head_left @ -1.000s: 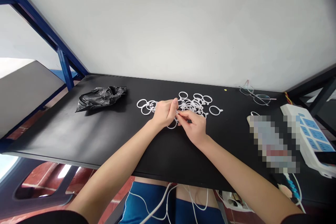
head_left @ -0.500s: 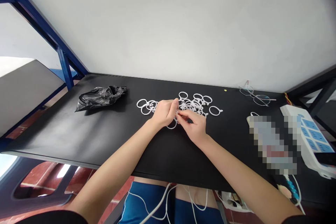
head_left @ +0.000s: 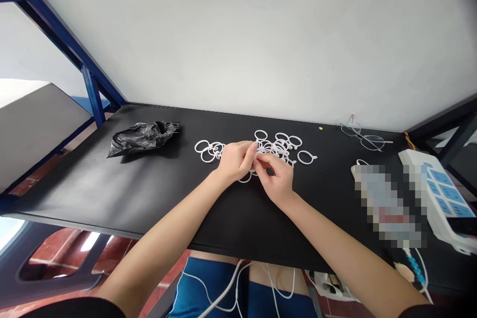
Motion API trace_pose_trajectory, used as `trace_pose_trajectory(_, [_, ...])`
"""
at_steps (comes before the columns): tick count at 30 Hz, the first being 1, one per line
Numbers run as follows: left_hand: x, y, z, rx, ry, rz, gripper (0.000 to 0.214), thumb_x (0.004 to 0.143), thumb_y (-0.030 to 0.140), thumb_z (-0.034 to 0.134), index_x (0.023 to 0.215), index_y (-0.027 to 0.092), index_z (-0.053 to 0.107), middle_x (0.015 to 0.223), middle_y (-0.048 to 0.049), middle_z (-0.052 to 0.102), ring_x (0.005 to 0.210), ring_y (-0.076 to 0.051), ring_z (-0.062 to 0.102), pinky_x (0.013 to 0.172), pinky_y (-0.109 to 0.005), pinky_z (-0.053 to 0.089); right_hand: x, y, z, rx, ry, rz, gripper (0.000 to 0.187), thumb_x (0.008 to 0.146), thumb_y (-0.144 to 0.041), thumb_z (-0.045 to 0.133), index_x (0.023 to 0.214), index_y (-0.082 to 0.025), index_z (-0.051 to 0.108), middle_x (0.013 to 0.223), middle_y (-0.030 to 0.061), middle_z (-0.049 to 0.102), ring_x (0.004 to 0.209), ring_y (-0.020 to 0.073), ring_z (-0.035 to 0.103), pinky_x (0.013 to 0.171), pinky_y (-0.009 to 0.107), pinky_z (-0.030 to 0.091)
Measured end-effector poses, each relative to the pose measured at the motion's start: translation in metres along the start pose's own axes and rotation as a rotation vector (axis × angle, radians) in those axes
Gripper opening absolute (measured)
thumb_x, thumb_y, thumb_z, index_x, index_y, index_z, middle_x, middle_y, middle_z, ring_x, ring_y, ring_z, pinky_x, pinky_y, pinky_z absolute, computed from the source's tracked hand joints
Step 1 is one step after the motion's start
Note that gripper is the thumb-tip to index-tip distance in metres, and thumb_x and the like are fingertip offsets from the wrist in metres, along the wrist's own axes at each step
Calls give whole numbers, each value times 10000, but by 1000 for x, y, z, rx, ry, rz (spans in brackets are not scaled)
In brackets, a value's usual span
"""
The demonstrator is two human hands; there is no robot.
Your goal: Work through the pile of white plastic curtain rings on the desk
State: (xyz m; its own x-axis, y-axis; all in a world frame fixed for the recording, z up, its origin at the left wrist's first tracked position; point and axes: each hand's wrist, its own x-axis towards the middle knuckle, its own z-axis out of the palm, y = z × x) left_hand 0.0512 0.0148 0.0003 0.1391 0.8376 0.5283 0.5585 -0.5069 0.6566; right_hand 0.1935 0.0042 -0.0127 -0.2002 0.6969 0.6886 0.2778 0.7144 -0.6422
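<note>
Both my hands meet over a cluster of white plastic curtain rings, each with a small eyelet, on the black tabletop (head_left: 160, 189). My left hand (head_left: 235, 160) is closed, thumb pressed against the curled fingers. Touching it, my right hand (head_left: 276, 174) pinches thumb and forefinger together. A white curtain ring at their fingertips is mostly hidden by the fingers. Part of a ring (head_left: 245, 179) shows just below the hands. More rings (head_left: 278, 146) overlap behind my right hand, and a few (head_left: 203, 146) lie left of my left hand. One ring (head_left: 305, 157) rests apart at the right.
A crumpled black plastic bag (head_left: 143, 139) lies at the left. Eyeglasses (head_left: 360, 135) sit by the wall at the back right. In front of them are a blurred-out phone (head_left: 387, 206) and a white power strip (head_left: 436, 194). White cables (head_left: 236, 293) hang over my lap.
My hands have drawn slightly closer together and shifted a little to the right. The bit of white between the fingertips shows less now. The rings on the table stay put.
</note>
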Motion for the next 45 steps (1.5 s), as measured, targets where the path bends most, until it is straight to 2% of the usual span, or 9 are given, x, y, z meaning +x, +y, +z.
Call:
trace_pose_trajectory(3, [0, 2, 1, -27, 50, 26, 505, 988, 420, 244, 680, 162, 551, 668, -42, 597, 603, -120, 534, 590, -249, 393, -1, 0, 0, 45, 27, 22, 94, 877, -174, 581, 937, -214, 641, 840, 35, 695, 683, 148, 678, 635, 288, 591])
trace_pose_trajectory(10, [0, 1, 3, -82, 84, 21, 464, 994, 341, 261, 662, 158, 529, 571, -14, 532, 513, -99, 477, 547, -241, 375, 0, -3, -2, -3, -11, -31, 106, 885, -168, 565, 926, -219, 649, 840, 32, 705, 725, 156, 674, 669, 295, 578])
trace_pose_trajectory(16, [0, 0, 2, -63, 87, 0, 489, 993, 342, 256, 612, 162, 504, 539, -17, 536, 485, -97, 483, 526, -241, 376, 2, -5, -1, -4, -21, -28, 119, 894, -173, 547, 919, -218, 655, 838, 32, 714, 719, 155, 680, 668, 293, 569])
trace_pose_trajectory(37, [1, 3, 1, -48, 71, -22, 532, 994, 411, 213, 616, 172, 500, 515, -17, 531, 469, -101, 486, 522, -246, 386, 2, -6, -2, -18, -36, -4, 119, 901, -207, 537, 866, -218, 650, 771, 23, 700, 669, 150, 657, 634, 288, 551])
trace_pose_trajectory(45, [0, 1, 2, -43, 44, -36, 478, 996, 345, 239, 633, 168, 494, 539, -6, 509, 496, -101, 464, 550, -247, 369, -1, -2, 0, 2, -25, 8, 108, 898, -188, 546, 919, -218, 647, 822, 26, 700, 693, 147, 671, 653, 289, 570])
